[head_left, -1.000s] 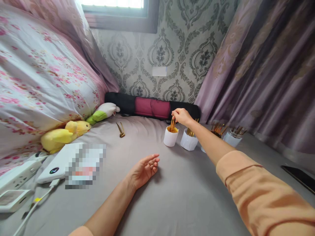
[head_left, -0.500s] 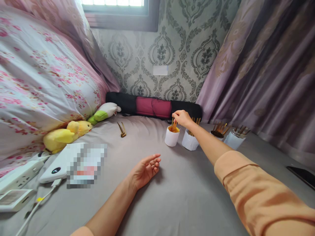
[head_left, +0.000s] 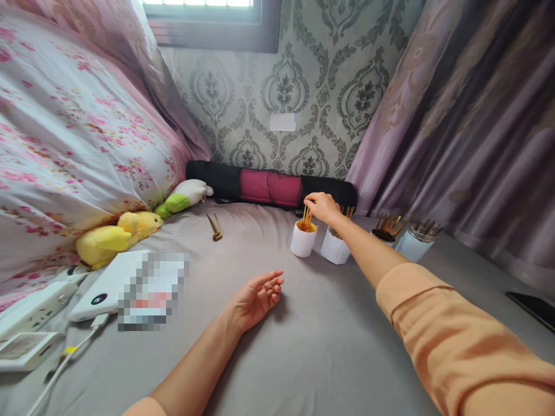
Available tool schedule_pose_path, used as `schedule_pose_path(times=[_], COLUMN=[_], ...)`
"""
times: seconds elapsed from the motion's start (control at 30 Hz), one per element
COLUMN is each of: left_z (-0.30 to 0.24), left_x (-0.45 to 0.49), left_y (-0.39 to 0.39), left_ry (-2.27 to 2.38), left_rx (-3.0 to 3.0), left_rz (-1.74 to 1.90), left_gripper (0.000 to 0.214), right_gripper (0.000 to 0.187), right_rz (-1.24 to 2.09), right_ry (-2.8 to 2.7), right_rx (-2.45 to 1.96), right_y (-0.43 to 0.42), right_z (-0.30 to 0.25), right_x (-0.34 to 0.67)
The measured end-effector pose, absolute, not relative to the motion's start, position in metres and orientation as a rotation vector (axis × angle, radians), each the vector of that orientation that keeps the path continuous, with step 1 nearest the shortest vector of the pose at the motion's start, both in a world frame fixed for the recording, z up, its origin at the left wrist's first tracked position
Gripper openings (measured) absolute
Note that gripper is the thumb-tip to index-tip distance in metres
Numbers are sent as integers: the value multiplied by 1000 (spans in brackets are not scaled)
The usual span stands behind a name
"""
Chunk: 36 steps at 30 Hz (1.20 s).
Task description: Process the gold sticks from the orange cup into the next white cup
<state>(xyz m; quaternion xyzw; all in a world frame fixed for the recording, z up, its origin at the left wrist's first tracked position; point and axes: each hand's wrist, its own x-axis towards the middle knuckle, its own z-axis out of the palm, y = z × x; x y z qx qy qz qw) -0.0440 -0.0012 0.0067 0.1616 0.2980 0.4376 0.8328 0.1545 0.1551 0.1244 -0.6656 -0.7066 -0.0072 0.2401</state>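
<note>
My right hand (head_left: pixel 323 207) reaches out above a small white cup (head_left: pixel 302 243), its fingers pinched on a thin yellow stick (head_left: pixel 306 212). The stick's lower part stands in the cup among other sticks. Orange-yellow shows inside the cup's rim. Palm turned inward, my left hand (head_left: pixel 259 297) rests on the sheet, empty, with the fingers loosely bent and apart. Partly behind my right forearm is a second white cup (head_left: pixel 335 249) with several sticks. Farther right stand a dark-rimmed cup (head_left: pixel 383 236) and a glass jar (head_left: pixel 415 245), both with brownish sticks.
Brass-coloured tweezers or folded sticks (head_left: pixel 214 227) lie on the grey sheet (head_left: pixel 277 358). At left are plush toys (head_left: pixel 106 240), a white power bank (head_left: pixel 106 289) with cable, and a power strip (head_left: pixel 39 306). A black-and-red rolled bag (head_left: pixel 271 188) lies along the wall; a phone (head_left: pixel 531 309) lies right.
Almost nothing differs. My right hand keeps its pinch over the same cup, and my left hand lies where it was.
</note>
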Motion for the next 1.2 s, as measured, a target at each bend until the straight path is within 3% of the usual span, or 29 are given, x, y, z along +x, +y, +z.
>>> schedule_pose_path(times=[1.2], left_z=[6], left_x=[-45], left_y=[-1], left_ry=[614], left_rx=[355], left_rz=[919], left_gripper=[23], right_gripper=[32], right_rz=[-120], right_ry=[-1936], right_rx=[-1823], right_y=[150], right_z=[128], right_x=[164])
